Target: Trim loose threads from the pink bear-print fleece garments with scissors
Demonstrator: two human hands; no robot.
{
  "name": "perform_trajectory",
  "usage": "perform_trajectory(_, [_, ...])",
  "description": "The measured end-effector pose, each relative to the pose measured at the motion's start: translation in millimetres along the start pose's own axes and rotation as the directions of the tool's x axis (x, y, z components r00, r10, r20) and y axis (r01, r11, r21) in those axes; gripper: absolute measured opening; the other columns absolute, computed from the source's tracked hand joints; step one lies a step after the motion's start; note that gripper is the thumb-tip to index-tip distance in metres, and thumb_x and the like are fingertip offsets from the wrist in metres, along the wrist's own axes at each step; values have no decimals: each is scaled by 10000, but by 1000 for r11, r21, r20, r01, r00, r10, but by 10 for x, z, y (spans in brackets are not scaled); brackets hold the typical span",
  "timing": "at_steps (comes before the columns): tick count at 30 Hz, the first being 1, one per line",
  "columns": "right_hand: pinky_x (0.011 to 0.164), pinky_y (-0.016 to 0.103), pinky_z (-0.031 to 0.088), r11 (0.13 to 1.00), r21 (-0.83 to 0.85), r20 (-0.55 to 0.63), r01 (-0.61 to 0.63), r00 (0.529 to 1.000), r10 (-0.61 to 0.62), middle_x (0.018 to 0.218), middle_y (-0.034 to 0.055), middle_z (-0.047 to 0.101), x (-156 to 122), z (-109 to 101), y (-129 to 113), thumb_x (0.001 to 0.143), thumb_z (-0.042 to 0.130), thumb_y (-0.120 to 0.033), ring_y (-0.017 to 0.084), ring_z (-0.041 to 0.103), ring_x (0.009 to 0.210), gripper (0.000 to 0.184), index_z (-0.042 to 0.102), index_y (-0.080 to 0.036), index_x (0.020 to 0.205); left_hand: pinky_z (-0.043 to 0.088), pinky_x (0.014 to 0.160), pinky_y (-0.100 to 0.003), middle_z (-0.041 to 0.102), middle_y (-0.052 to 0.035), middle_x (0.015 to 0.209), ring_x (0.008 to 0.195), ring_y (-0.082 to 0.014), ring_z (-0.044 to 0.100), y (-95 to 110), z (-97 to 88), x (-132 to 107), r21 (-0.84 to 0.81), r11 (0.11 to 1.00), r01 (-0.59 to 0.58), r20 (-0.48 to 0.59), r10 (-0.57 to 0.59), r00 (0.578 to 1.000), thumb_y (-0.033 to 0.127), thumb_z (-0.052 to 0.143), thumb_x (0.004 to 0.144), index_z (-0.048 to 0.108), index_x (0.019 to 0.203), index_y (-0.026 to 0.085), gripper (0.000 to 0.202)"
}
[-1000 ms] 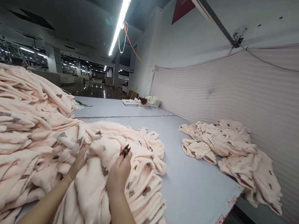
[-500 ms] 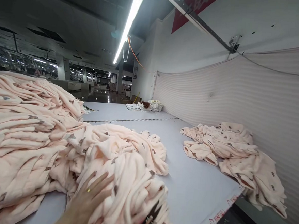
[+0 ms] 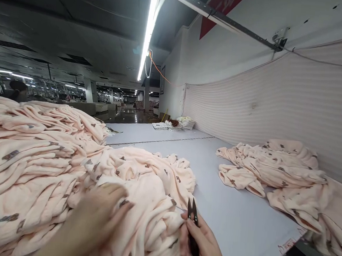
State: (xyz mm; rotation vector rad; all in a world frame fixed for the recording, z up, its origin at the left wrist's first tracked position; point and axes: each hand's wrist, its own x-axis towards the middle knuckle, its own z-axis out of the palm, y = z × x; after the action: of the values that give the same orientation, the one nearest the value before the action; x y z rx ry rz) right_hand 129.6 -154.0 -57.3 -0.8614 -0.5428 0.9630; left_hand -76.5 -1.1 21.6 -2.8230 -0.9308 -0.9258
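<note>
My right hand (image 3: 202, 239) is wrapped round a pair of black thread snips (image 3: 193, 219), whose two pointed blades stick up and stand slightly apart. Its fingers are beside the edge of a pale pink plush garment (image 3: 151, 197) printed with small brown figures. That garment lies crumpled in front of me. Over its left part is my left hand (image 3: 103, 213), smeared by motion, with the fingers bent and the thumb side toward the cloth. Whether it grips the fabric I cannot tell.
A high heap of the same pink cloth (image 3: 34, 153) fills the left side. More pink garments (image 3: 276, 166) lie at the right, hanging over the edge of the pale table (image 3: 235, 214). Stacked white cloths (image 3: 185, 123) stand at the far end. A striped sheet (image 3: 263, 107) covers the wall.
My right hand has risen and moved right, bringing the snips upright into fuller view. My left hand has gone from lying spread on the garment to bent fingers. The view has turned slightly left.
</note>
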Motion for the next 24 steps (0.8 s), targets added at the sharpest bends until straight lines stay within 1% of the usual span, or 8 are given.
perform_trajectory(3, [406, 155, 303, 995, -37, -17, 96, 995, -96, 755, 9, 646, 62, 77, 23, 748, 711, -448, 61, 499, 444, 417, 581, -163, 1023, 414, 673, -329, 624, -52, 814, 757, -237, 580, 649, 328, 449, -240, 970, 23, 257, 41, 966, 390, 501, 807, 589, 762, 216, 200])
perform_trajectory(5, [406, 157, 252, 990, -80, -28, 121, 992, -123, 712, -23, 605, 75, 66, 38, 768, 684, -464, 31, 401, 406, 416, 572, -164, 1034, 369, 607, -324, 587, -48, 758, 673, -230, 550, 803, 643, 571, -279, 956, 85, 324, 10, 946, 326, 535, 760, 567, 728, 206, 128])
perform_trajectory(7, [418, 165, 223, 977, -176, -64, 116, 990, -129, 608, -64, 526, 83, 12, 61, 780, 650, -499, 32, 331, 399, 411, 569, -167, 1008, 352, 594, -314, 549, -19, 669, 639, -214, 529, 759, 874, 553, -323, 935, 149, 356, -26, 934, 282, 477, 792, 516, 673, 213, 143])
perform_trajectory(10, [471, 187, 287, 901, -412, -143, 138, 966, -214, 550, -86, 421, 120, -57, 137, 757, 637, -516, 82, 377, 468, 395, 566, -178, 947, 390, 586, -276, 513, 20, 627, 630, -178, 528, 574, 954, 328, -429, 864, 263, 387, -87, 918, 335, 366, 883, 443, 679, 224, 245])
perform_trajectory(13, [521, 223, 339, 731, -660, -98, 173, 945, -313, 523, -91, 393, 203, -11, 263, 708, 664, -446, 125, 405, 498, 387, 564, -195, 984, 432, 579, -247, 502, 33, 638, 613, -150, 518, 476, 876, -3, -683, 614, 395, 341, -211, 916, 445, 400, 888, 440, 697, 221, 297])
perform_trajectory(16, [554, 245, 365, 524, -822, 10, 225, 924, -381, 638, -30, 560, 290, 113, 367, 738, 613, -367, 160, 486, 559, 229, 580, -227, 917, 445, 570, -235, 549, 15, 726, 631, -149, 528, 458, 823, -277, -838, 425, 341, 177, -379, 908, 454, 522, 831, 501, 763, 222, 243])
perform_trajectory(20, [541, 233, 371, 437, -857, 98, 274, 918, -383, 660, -7, 579, 318, 198, 359, 848, 468, -338, 165, 517, 590, 155, 548, -224, 780, 476, 590, -247, 613, -28, 906, 723, -180, 585, 426, 767, -415, -789, 550, 274, -13, -460, 888, 355, 501, 843, 590, 990, 253, 200])
perform_trajectory(24, [617, 225, 439, 485, -791, 213, 374, 911, -354, 739, -5, 621, 223, 138, 263, 843, 519, -348, 164, 575, 656, 161, 590, -233, 929, 452, 638, -255, 567, -12, 830, 749, -179, 552, 416, 728, -403, -639, 743, 200, -156, -380, 912, 247, 518, 790, 581, 860, 234, 95])
